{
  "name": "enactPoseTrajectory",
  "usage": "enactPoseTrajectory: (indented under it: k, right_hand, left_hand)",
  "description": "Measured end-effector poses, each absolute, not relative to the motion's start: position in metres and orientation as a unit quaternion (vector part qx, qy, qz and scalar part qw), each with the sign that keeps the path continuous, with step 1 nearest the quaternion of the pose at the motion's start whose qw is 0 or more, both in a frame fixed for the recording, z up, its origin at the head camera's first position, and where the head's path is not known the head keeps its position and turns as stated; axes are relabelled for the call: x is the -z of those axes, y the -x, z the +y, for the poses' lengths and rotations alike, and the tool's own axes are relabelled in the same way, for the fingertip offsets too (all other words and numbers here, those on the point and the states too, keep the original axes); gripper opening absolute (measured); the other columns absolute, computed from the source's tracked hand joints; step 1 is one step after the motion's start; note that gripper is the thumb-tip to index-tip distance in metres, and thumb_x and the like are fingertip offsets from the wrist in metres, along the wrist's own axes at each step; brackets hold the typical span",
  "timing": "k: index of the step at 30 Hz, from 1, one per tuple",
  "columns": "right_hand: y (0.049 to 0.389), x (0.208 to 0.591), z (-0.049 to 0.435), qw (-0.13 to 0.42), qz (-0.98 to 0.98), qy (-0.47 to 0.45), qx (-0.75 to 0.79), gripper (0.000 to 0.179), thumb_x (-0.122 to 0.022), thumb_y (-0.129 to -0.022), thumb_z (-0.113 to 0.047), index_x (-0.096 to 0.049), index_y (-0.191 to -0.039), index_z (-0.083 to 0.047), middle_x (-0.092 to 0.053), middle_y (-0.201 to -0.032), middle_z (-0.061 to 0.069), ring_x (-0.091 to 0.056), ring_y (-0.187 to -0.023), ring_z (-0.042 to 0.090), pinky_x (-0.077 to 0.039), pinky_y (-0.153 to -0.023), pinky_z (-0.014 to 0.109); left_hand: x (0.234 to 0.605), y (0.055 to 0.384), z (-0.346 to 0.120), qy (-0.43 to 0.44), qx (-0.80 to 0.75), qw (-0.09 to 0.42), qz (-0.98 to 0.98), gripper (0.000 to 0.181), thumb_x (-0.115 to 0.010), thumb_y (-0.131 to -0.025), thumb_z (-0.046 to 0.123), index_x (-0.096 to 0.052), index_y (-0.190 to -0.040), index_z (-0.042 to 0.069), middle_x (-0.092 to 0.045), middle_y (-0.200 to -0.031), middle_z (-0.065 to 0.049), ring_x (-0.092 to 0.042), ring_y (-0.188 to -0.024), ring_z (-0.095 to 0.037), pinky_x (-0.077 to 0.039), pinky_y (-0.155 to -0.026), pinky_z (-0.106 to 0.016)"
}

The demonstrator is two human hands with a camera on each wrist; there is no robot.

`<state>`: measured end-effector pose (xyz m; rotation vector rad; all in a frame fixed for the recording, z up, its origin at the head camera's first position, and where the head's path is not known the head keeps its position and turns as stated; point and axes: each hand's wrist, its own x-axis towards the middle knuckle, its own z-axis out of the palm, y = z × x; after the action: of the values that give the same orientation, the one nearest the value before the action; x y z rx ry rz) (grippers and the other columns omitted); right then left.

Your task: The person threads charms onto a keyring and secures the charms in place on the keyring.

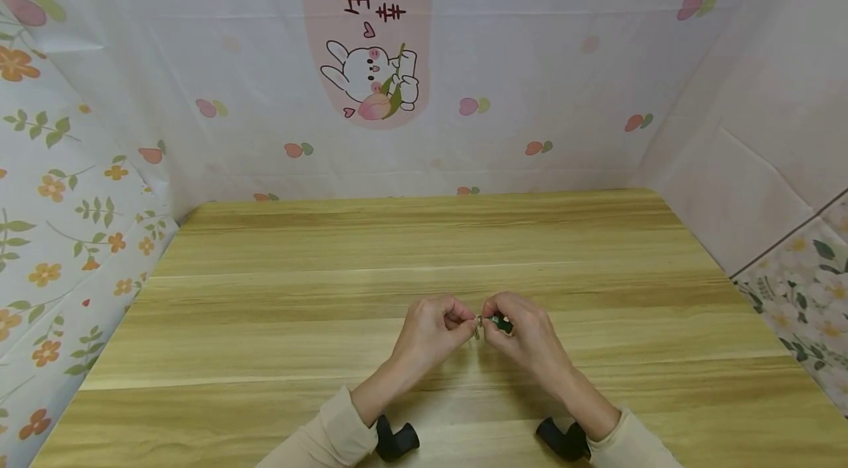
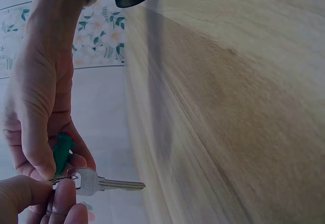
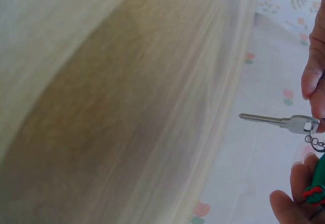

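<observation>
In the head view, both hands meet above the table, fingertips close together around a silver key (image 1: 477, 330). My left hand (image 1: 433, 328) pinches the key's ring end between thumb and fingers. My right hand (image 1: 528, 330) holds a green key charm (image 1: 502, 323), mostly covered by its fingers. The left wrist view shows the key (image 2: 89, 181) with its blade pointing away from the hands, and the charm (image 2: 62, 152) in the right hand's grip. A short metal chain (image 3: 316, 144) runs from the key's bow toward the green and red charm (image 3: 316, 191) in the right wrist view.
The wood-grain table (image 1: 298, 306) spreads beneath the hands. Black wrist-mounted pieces (image 1: 397, 440) sit at both cuffs, close over the table's near side. A printed cloth (image 1: 530, 71) with a rabbit picture stands behind, and floral cloth (image 1: 53, 232) hangs at the left.
</observation>
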<state>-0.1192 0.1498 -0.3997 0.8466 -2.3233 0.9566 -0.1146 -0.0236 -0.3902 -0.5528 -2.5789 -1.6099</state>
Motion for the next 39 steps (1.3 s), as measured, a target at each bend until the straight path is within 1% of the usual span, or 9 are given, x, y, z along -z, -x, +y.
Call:
enactPoseTrajectory:
  k: [6, 13, 18, 21, 24, 28, 31, 34, 39]
  right_hand:
    - [0.1172, 0.398, 0.1493, 0.214, -0.856, -0.281, -0.378, 0.025, -0.063, -0.07, 0.011, -0.057, -0.074, -0.013, -0.059, -0.073, -0.007, -0.052, -0.068, 0.001, -0.048, -0.059, 0.02]
    - [0.1159, 0.3971, 0.1504, 0.155, -0.855, -0.227, -0.439, 0.023, -0.063, -0.075, 0.011, -0.059, -0.077, -0.012, -0.06, -0.073, -0.005, -0.049, -0.064, 0.002, -0.044, -0.052, 0.02]
    - [0.1155, 0.3973, 0.1517, 0.119, -0.85, -0.209, -0.469, 0.021, -0.063, -0.079, 0.01, -0.06, -0.08, -0.01, -0.063, -0.076, -0.002, -0.052, -0.068, 0.003, -0.046, -0.055, 0.022]
    - [0.1151, 0.398, 0.1518, 0.127, -0.848, -0.229, -0.461, 0.023, -0.063, -0.076, 0.012, -0.06, -0.078, -0.011, -0.062, -0.075, -0.003, -0.051, -0.068, 0.002, -0.046, -0.056, 0.021]
    - [0.1137, 0.3992, 0.1503, 0.147, -0.852, -0.261, -0.43, 0.027, -0.064, -0.072, 0.013, -0.058, -0.075, -0.013, -0.059, -0.073, -0.007, -0.049, -0.066, 0.0, -0.044, -0.056, 0.02]
    - [0.1116, 0.4004, 0.147, 0.162, -0.86, -0.279, -0.396, 0.029, -0.066, -0.07, 0.011, -0.057, -0.074, -0.016, -0.058, -0.073, -0.01, -0.049, -0.066, -0.001, -0.045, -0.056, 0.018]
    - [0.1106, 0.4009, 0.1458, 0.163, -0.863, -0.276, -0.391, 0.029, -0.066, -0.07, 0.011, -0.057, -0.074, -0.016, -0.058, -0.074, -0.01, -0.05, -0.067, -0.001, -0.045, -0.057, 0.018]
    - [0.1101, 0.4015, 0.1464, 0.157, -0.866, -0.265, -0.394, 0.028, -0.066, -0.072, 0.011, -0.058, -0.075, -0.016, -0.06, -0.076, -0.009, -0.051, -0.067, -0.001, -0.045, -0.057, 0.018]
    - [0.1097, 0.4022, 0.1486, 0.131, -0.866, -0.242, -0.418, 0.025, -0.064, -0.077, 0.011, -0.06, -0.079, -0.014, -0.061, -0.076, -0.008, -0.048, -0.065, 0.0, -0.043, -0.054, 0.019]
  left_hand:
    - [0.389, 0.1139, -0.0236, 0.174, 0.527, 0.022, -0.831, 0.004, -0.068, -0.082, 0.005, -0.07, -0.078, 0.005, -0.07, -0.072, -0.003, -0.062, -0.062, -0.003, -0.048, -0.054, -0.016]
    - [0.3882, 0.1141, -0.0242, 0.176, 0.543, 0.011, -0.821, 0.004, -0.067, -0.083, 0.004, -0.07, -0.08, 0.004, -0.07, -0.073, -0.004, -0.062, -0.06, -0.003, -0.048, -0.051, -0.018]
    - [0.3881, 0.1142, -0.0268, 0.186, 0.549, 0.003, -0.814, 0.004, -0.068, -0.085, 0.006, -0.069, -0.083, 0.003, -0.071, -0.076, -0.005, -0.064, -0.065, -0.007, -0.048, -0.054, -0.018]
    - [0.3888, 0.1145, -0.028, 0.206, 0.521, 0.002, -0.828, 0.003, -0.068, -0.085, 0.006, -0.069, -0.086, 0.004, -0.071, -0.08, -0.004, -0.065, -0.069, -0.008, -0.05, -0.06, -0.017]
    - [0.3904, 0.1156, -0.0278, 0.236, 0.462, 0.021, -0.854, 0.003, -0.069, -0.083, 0.005, -0.069, -0.087, 0.006, -0.071, -0.082, -0.004, -0.064, -0.072, -0.005, -0.049, -0.065, -0.015]
    - [0.3912, 0.1158, -0.0268, 0.261, 0.378, 0.074, -0.885, 0.007, -0.07, -0.08, 0.004, -0.07, -0.082, 0.01, -0.071, -0.078, 0.002, -0.063, -0.069, -0.002, -0.046, -0.062, -0.011]
    - [0.3902, 0.1144, -0.0272, 0.262, 0.348, 0.099, -0.895, 0.007, -0.071, -0.079, 0.004, -0.07, -0.079, 0.012, -0.07, -0.075, 0.004, -0.062, -0.067, -0.001, -0.044, -0.059, -0.01]
    - [0.3894, 0.1138, -0.0284, 0.254, 0.356, 0.098, -0.894, 0.006, -0.072, -0.08, 0.006, -0.071, -0.079, 0.011, -0.069, -0.076, 0.004, -0.062, -0.067, -0.002, -0.043, -0.059, -0.011]
    - [0.3899, 0.1139, -0.0297, 0.248, 0.402, 0.093, -0.877, 0.006, -0.073, -0.079, 0.005, -0.07, -0.08, 0.009, -0.069, -0.077, 0.001, -0.064, -0.07, -0.005, -0.047, -0.063, -0.013]
